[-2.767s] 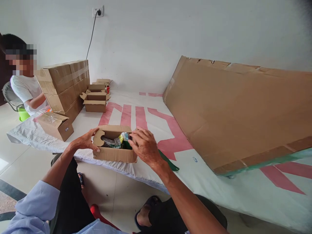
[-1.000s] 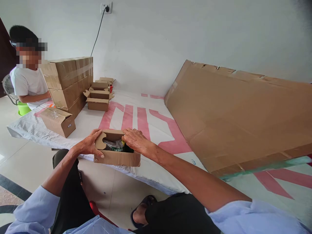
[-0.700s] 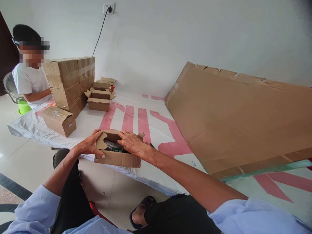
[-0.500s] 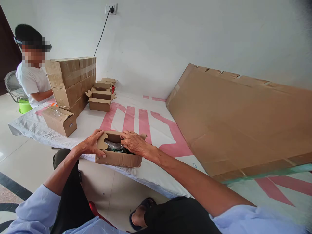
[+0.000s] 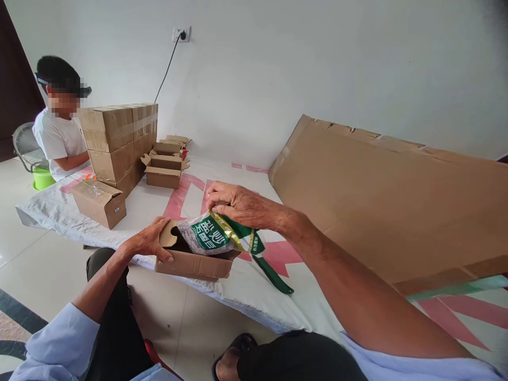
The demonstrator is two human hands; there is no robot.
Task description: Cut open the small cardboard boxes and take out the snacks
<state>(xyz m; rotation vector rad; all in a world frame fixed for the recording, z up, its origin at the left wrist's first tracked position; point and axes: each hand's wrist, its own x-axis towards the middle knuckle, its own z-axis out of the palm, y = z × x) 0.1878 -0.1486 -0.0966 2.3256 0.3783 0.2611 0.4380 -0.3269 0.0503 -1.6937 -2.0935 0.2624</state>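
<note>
My left hand point(image 5: 148, 244) grips the left end of a small open cardboard box point(image 5: 193, 262), thumb laid over the near wall and fingers curled behind the rounded end flap. The box sits at the near edge of a low platform covered with a white sheet point(image 5: 238, 280) printed in pink. My right hand point(image 5: 234, 203) is raised above the box, fingertips pinched on the top edge of a green and white packet point(image 5: 210, 236) with a gold stripe; the packet hangs tilted, its lower end down in the box's opening. A green strip point(image 5: 273, 274) lies on the sheet just right of the box.

To the right, a big flat sheet of cardboard point(image 5: 389, 206) leans low against the wall. Farther left along the platform stand a stack of taped cartons point(image 5: 119, 140), one sealed carton point(image 5: 99, 202) lying apart from it, and a few small open boxes point(image 5: 164, 170). Another person in a white shirt point(image 5: 59, 140) sits behind the stack.
</note>
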